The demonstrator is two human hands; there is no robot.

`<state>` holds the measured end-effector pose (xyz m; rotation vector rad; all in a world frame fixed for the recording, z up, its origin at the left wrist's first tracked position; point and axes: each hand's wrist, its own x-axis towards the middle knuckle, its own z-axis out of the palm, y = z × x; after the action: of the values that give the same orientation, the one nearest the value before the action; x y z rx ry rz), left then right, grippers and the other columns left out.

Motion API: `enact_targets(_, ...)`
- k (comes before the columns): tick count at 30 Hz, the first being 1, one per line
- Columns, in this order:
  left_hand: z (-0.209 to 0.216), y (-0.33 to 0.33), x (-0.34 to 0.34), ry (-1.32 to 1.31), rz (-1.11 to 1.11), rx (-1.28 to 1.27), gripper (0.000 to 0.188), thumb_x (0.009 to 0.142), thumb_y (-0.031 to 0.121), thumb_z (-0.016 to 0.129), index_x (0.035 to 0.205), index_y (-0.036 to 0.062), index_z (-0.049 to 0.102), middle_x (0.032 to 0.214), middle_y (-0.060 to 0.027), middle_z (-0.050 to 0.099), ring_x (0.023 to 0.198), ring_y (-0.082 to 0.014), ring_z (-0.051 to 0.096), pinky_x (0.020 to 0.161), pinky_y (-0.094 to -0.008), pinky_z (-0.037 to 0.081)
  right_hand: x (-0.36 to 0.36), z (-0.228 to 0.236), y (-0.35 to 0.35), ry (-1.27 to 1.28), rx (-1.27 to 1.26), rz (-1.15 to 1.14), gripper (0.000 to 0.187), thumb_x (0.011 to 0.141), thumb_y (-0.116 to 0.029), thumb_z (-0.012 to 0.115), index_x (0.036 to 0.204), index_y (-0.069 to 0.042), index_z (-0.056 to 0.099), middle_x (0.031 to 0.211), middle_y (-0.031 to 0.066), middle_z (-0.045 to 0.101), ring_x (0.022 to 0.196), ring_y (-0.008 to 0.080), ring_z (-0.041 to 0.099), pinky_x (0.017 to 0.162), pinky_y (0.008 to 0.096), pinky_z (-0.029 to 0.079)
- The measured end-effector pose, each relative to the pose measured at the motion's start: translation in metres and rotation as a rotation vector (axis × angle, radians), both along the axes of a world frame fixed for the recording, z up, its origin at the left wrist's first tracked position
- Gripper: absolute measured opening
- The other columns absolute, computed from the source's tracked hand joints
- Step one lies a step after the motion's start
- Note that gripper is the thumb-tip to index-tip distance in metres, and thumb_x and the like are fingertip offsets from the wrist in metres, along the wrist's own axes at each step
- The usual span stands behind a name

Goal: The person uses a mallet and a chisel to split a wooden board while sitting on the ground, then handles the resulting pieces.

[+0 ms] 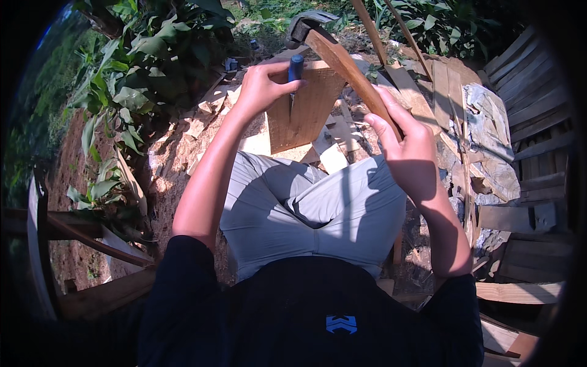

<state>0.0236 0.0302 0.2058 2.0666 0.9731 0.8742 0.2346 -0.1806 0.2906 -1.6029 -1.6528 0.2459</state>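
My left hand (264, 87) is closed around a chisel (296, 68) with a blue handle, its thumb across the handle's lower part. The chisel stands roughly upright, its blade pointing down at a light-brown wooden board (319, 104) in front of my knees. Whether the blade's tip touches the board is hard to see. My right hand (406, 137) grips a claw hammer (348, 67) low on its wooden handle. The dark hammer head is raised beyond the chisel's top, apart from it.
Wood chips and offcuts (331, 153) cover the ground around the board. Leafy plants (153, 46) grow at the far left. Long planks (449, 92) and a grey crumpled sheet (489, 122) lie to the right, beside a slatted wooden wall (538, 122). Wooden rails (107, 293) stand at the lower left.
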Motion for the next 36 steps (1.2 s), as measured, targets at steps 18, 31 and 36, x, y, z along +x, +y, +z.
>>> enact_targets(18, -0.004, 0.005, 0.001, 0.037, 0.01, 0.174, 0.037, 0.079, 0.023, 0.083, 0.109, 0.0032, 0.076, 0.108, -0.0088, 0.075, 0.093, -0.015, 0.07, 0.086, -0.031, 0.053, -0.006, 0.007, -0.003, 0.094, 0.113, -0.103, 0.042, 0.097, -0.016, 0.065, 0.137, -0.003, 0.059, 0.108, 0.03, 0.069, 0.1, 0.042, 0.07, 0.082, 0.0411, 0.055)
enact_targets(31, -0.01, 0.012, 0.001, 0.044, 0.025, 0.191, 0.038, 0.079, 0.025, 0.083, 0.111, 0.0064, 0.077, 0.115, -0.0093, 0.074, 0.099, -0.0189, 0.072, 0.09, -0.0331, 0.055, 0.008, -0.009, 0.01, -0.062, -0.106, -0.033, 0.042, 0.098, -0.014, 0.065, 0.137, 0.0, 0.058, 0.11, 0.0202, 0.074, 0.098, 0.019, 0.072, 0.084, 0.0329, 0.054)
enact_targets(36, -0.01, 0.009, 0.004, 0.075, 0.027, 0.228, 0.038, 0.079, 0.026, 0.084, 0.113, 0.0095, 0.077, 0.118, -0.0097, 0.073, 0.104, -0.021, 0.072, 0.093, -0.0352, 0.054, 0.003, -0.007, 0.011, 0.101, 0.098, -0.066, 0.041, 0.098, -0.018, 0.066, 0.135, -0.003, 0.061, 0.11, 0.0266, 0.071, 0.097, 0.0335, 0.073, 0.083, 0.034, 0.055)
